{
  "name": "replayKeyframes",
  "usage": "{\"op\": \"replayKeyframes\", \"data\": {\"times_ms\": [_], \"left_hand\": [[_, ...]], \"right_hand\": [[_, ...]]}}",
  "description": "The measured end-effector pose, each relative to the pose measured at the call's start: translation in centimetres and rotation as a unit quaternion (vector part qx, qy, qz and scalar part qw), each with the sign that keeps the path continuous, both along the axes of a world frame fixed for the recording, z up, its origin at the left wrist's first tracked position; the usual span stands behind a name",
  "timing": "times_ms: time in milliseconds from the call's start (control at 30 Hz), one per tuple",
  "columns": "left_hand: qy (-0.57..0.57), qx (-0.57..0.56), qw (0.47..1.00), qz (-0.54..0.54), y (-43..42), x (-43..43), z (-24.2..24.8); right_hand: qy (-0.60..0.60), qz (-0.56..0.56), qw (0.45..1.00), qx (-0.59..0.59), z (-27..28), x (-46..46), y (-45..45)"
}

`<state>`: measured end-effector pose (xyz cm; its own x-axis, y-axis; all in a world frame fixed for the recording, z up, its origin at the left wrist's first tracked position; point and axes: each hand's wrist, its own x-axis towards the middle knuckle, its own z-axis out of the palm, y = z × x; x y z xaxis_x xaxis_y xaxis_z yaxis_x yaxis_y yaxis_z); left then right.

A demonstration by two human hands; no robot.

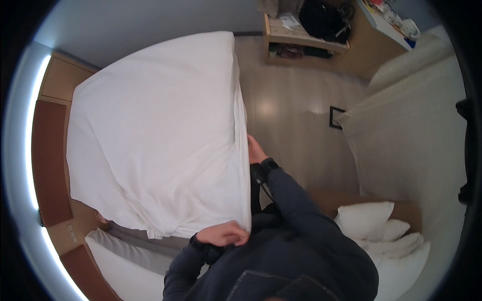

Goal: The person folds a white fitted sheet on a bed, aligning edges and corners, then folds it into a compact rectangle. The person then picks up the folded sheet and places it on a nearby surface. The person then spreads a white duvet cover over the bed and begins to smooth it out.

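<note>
A white bed sheet (162, 124) covers the bed before me, smooth at the far end and wrinkled toward me. At its near right corner my left hand (226, 234) is curled into a fist on the cloth. My right hand (257, 150) is farther along the right side, against the hanging edge of the sheet. The cloth hides its fingertips, so their grip does not show.
Left of me, white pillows (128, 276) lie on a second bed by the headboard panels (49, 158). More pillows (399, 256) are piled at the right, near a pale curtain (406, 128). A low wooden bench (282, 32) with a black bag (324, 20) stands beyond the wood floor (293, 150).
</note>
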<state>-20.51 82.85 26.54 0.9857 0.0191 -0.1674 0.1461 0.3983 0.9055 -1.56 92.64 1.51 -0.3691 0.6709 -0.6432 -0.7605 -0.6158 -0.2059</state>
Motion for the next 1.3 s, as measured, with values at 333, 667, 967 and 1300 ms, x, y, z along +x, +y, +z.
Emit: {"op": "replayKeyframes", "data": {"times_ms": [333,667,967,1300], "left_hand": [[0.42,0.142,0.791,0.421,10.5,-11.5,-3.7],[0.31,-0.054,0.89,0.33,38.2,9.1,-12.9],[0.366,0.527,0.766,0.029,54.0,20.3,-27.2],[0.252,0.284,0.889,0.258,58.7,24.4,-8.9]], "right_hand": [[-0.14,-0.058,0.969,0.193,6.8,7.9,17.2],[-0.27,0.346,0.735,0.516,16.5,12.4,18.1],[-0.098,0.369,0.779,0.498,14.8,21.4,31.9],[-0.169,0.374,0.911,-0.031,-1.0,24.5,54.2]]}}
